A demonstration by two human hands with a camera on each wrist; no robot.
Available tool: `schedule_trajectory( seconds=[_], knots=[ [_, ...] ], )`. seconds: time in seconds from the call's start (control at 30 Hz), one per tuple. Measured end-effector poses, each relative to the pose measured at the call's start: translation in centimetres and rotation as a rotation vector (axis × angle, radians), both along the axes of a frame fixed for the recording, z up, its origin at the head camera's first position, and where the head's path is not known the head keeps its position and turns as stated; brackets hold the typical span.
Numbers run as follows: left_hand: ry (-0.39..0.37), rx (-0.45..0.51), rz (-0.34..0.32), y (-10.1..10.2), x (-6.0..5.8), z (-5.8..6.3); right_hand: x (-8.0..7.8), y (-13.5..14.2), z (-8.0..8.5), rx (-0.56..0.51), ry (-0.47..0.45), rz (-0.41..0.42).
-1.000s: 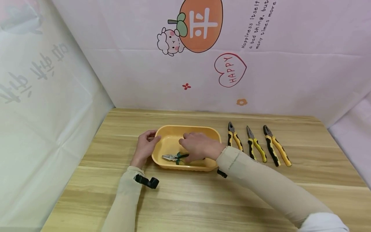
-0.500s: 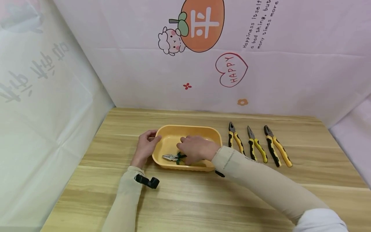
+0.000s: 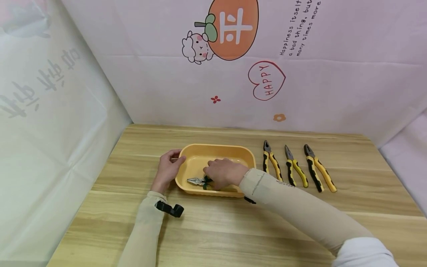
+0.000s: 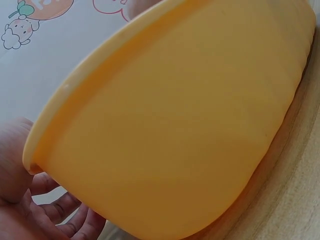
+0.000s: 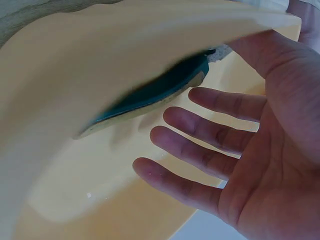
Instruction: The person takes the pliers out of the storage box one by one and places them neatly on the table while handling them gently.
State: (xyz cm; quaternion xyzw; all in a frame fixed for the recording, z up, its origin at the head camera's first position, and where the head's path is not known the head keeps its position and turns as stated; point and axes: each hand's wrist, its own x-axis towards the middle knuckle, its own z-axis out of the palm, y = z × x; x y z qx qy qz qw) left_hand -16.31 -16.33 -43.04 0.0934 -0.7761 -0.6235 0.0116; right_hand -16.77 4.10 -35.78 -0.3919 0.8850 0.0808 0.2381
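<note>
A yellow plastic bin (image 3: pixel 218 147) rests on the wooden table. My left hand (image 3: pixel 166 167) grips its left end, the thumb over the rim and the fingers outside against the wall, as the left wrist view also shows. Inside the bin lies a pair of pliers (image 3: pixel 196 181) with silver jaws pointing left and dark green and yellow handles. My right hand (image 3: pixel 224 173) reaches over the handles and hides most of them in the head view. In the right wrist view, its fingers (image 5: pixel 200 150) are spread and loosely straight beside the green pliers handle (image 5: pixel 160 90), holding nothing visible.
Right of the bin, three pairs of pliers with yellow and black handles lie in a row: left pliers (image 3: pixel 271 159), middle pliers (image 3: pixel 295 168) and right pliers (image 3: pixel 318 168). A white printed cloth (image 3: pixel 160 89) hangs behind the table (image 3: pixel 213 237).
My right hand has shifted slightly left inside the bin and covers more of the pliers' handles. The left hand and the bin stay in place.
</note>
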Motion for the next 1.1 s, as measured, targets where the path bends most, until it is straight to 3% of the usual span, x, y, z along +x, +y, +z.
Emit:
schedule_trajectory(
  seconds=[1.1],
  knots=[
    [-0.009, 0.007, 0.004, 0.04, -0.04, 0.02, 0.25, 0.71, -0.86, -0.036, -0.034, -0.083]
  ],
)
